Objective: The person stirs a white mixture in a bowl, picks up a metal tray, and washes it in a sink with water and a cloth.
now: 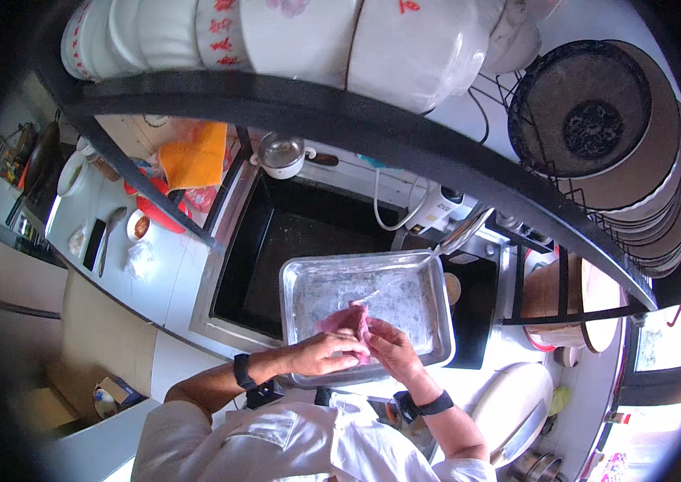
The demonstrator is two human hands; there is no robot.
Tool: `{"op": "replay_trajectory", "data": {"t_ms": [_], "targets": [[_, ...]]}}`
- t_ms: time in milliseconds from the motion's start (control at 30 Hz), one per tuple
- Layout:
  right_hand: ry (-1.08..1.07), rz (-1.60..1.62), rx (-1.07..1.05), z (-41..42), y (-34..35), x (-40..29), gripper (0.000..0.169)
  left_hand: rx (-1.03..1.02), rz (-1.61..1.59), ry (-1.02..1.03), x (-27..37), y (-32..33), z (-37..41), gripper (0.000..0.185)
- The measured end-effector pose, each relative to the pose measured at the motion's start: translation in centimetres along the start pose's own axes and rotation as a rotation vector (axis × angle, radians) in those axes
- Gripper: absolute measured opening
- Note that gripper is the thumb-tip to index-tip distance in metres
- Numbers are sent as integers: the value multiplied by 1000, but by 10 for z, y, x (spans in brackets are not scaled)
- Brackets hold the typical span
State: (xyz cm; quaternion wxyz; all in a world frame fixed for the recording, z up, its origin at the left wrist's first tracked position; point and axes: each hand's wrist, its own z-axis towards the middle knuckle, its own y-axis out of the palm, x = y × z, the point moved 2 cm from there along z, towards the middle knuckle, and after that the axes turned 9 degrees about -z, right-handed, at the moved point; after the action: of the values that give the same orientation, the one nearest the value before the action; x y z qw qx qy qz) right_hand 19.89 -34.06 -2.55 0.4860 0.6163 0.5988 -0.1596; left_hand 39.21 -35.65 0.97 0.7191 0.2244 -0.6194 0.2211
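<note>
My left hand [323,354] and my right hand [393,349] both grip a pinkish-red piece of raw meat [360,320] between their fingers. They hold it above the near part of a rectangular metal tray [310,280]. A thin stream of water [398,280] runs from the metal faucet [466,232] down toward the meat. The tray rests across a dark double-basin sink [310,226] and covers part of both basins. A wet sheen shows on the tray's floor.
Overhead, a black rack [316,96] carries white bowls [298,42] and stacked plates [593,114]. A knife [521,431] lies on a round cutting board [485,410] at right. A small white pot [281,158] stands behind the sink. A spoon [110,232] and small bowl [139,226] sit on the left counter.
</note>
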Motion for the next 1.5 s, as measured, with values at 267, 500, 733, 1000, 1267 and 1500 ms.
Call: {"op": "replay_trajectory", "data": {"t_ms": [267, 500, 733, 1000, 1267, 1500], "targets": [[33, 193, 82, -5, -11, 19, 24, 174, -31, -78, -8, 1, -31, 37], [-341, -1138, 595, 4, -39, -34, 32, 908, 506, -483, -106, -32, -116, 61], [-518, -1666, 443, 45, -71, 14, 56, 725, -323, -635, -132, -36, -95, 22], [-730, -1520, 286, 75, -74, 65, 65, 651, -422, -617, -85, -26, -57, 23], [-766, -1835, 16, 55, 63, 38, 48, 706, -384, -539, -117, -20, -68, 14], [-516, -1833, 503, 100, -39, 18, 37, 707, -385, -606, -83, -14, -58, 15]]}}
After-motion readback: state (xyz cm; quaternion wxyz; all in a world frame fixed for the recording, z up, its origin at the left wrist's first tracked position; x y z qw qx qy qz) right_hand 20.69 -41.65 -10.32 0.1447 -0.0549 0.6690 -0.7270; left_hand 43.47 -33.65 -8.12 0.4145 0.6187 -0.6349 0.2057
